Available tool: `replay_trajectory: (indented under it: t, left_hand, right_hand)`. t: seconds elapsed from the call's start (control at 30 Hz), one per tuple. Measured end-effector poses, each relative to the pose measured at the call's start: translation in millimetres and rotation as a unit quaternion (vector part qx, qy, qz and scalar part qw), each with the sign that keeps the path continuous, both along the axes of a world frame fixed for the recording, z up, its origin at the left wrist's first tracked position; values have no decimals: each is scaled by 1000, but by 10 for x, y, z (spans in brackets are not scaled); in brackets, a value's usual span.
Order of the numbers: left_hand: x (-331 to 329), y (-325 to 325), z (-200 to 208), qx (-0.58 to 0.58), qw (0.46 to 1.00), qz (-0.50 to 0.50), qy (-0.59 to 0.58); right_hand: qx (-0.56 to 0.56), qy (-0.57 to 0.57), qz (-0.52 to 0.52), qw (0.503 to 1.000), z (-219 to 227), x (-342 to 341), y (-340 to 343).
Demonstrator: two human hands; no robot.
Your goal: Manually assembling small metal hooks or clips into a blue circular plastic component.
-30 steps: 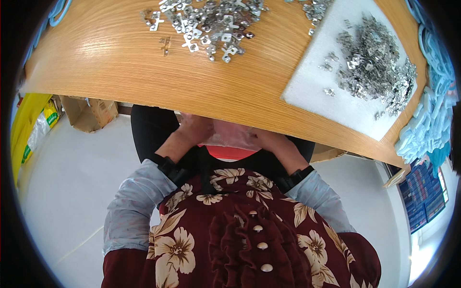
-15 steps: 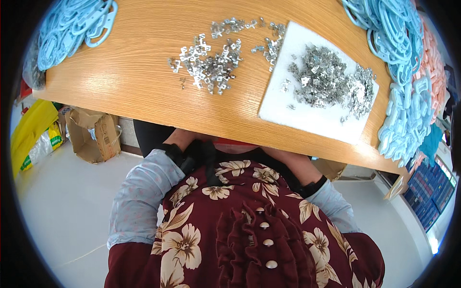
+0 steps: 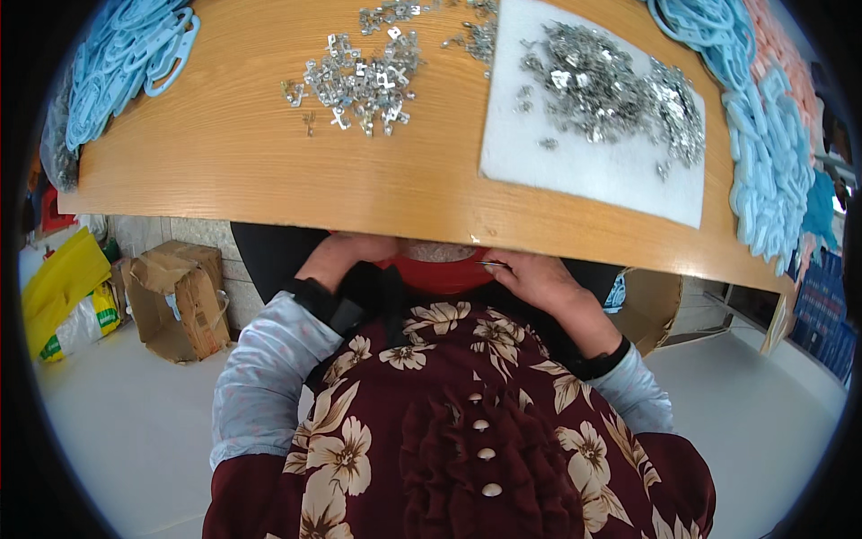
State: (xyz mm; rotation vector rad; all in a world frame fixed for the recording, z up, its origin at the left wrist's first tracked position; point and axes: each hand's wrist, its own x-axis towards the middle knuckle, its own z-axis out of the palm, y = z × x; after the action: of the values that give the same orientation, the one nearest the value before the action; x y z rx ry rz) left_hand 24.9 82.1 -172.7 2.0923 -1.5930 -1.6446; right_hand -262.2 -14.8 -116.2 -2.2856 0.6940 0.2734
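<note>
My left hand (image 3: 359,246) rests by the left side of a red container (image 3: 453,283) on my lap, its fingers mostly hidden under the table edge. On the container's right side, my right hand (image 3: 537,278) is closed, thumb and finger pinching a thin, shiny metal piece (image 3: 492,263). Something pale and glinting shows inside the container, too covered to make out. Above on the table lies a loose heap of small silvery metal clips (image 3: 364,81). A bigger pile of similar metal pieces (image 3: 593,81) sits on a white foam sheet (image 3: 575,171) to the right.
Light blue plastic hangers (image 3: 126,63) heap at the table's far left, and more blue plastic pieces (image 3: 768,162) line its right side beside pink ones (image 3: 781,36). The table's front edge (image 3: 359,225) overhangs my hands. Cardboard boxes (image 3: 180,301) stand on the floor.
The view has shifted, so the table sits higher in the picture. My right hand, formerly hidden below the table edge, now shows with the metal piece, and more of the red container is visible.
</note>
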Motion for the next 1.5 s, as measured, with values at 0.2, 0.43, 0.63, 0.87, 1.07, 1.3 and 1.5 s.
replay_trajectory:
  t: [0.2, 0.43, 0.63, 0.87, 1.07, 1.3, 1.5]
  left_hand:
    - [249, 259, 276, -150, 987, 34, -37]
    - [-236, 325, 1776, -165, 981, -105, -1]
    - [-348, 346, 2554, -214, 964, -107, 117]
    - [293, -117, 2880, -348, 930, 119, -24]
    - [1067, -1504, 2439, -401, 866, 242, -176]
    - [836, -2393, 2285, -291, 848, 265, -355]
    - [1180, -2379, 2404, -262, 861, 223, -375]
  right_hand:
    - [223, -50, -34, 973, 1026, -215, 41]
    - [177, -348, -82, 917, 1870, -822, -179]
    - [24, -564, -395, 725, 1558, -1188, -592]
    - [43, -600, -455, 657, 1469, -1112, -1019]
    - [63, -580, -472, 661, 1207, -931, -1170]
    - [51, -551, -487, 675, 1046, -910, -1146]
    - [31, -529, -498, 686, 973, -965, -1109]
